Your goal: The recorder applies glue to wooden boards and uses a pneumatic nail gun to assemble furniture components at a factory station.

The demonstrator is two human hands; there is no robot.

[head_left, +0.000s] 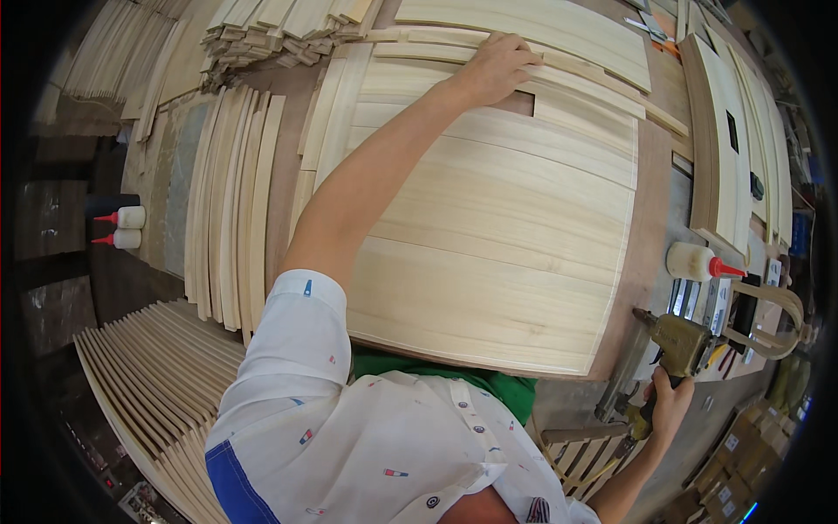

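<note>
While fingers (515, 54) press, strip (594, 74) beneath

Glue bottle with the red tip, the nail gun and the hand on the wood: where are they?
Glue bottle (691, 261): head view, on its white body.
Nail gun (679, 342): head view, on its metal body.
Left hand (496, 68): head view, on the back of the hand.

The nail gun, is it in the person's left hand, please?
No, the right hand grips the nail gun; the left hand presses a wooden strip.
</note>
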